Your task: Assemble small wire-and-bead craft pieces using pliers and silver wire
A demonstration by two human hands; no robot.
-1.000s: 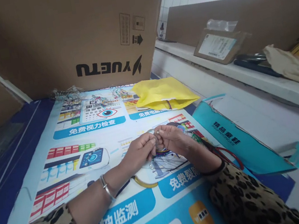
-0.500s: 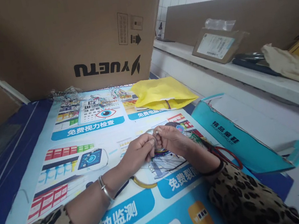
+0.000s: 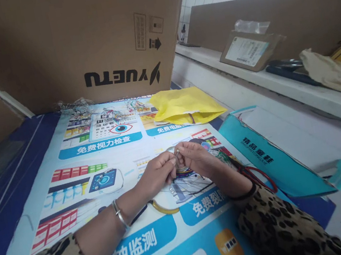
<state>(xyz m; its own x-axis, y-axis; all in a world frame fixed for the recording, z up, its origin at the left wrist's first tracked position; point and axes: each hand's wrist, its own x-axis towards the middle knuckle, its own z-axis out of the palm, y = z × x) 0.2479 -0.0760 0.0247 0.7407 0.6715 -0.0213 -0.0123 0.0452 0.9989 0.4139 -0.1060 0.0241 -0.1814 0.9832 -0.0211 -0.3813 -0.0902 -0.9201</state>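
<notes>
The left hand (image 3: 160, 169) is curled closed, its hold hidden, and the right hand (image 3: 195, 154) pinches a tiny shiny bit (image 3: 177, 152) between them, which could drop onto the strings (image 3: 183, 171) underneath if that pinch slips.

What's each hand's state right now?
Left hand: closed, fingers pinched; what it holds, if anything, can't be told.
Right hand: closed, pinching a small shiny piece.

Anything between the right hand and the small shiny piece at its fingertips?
Nothing visible: the right hand pinches the small shiny piece directly. The left hand is close beside it, not in between. Colored strands show below the hands. What the left fingers hold is too small to tell.
</notes>
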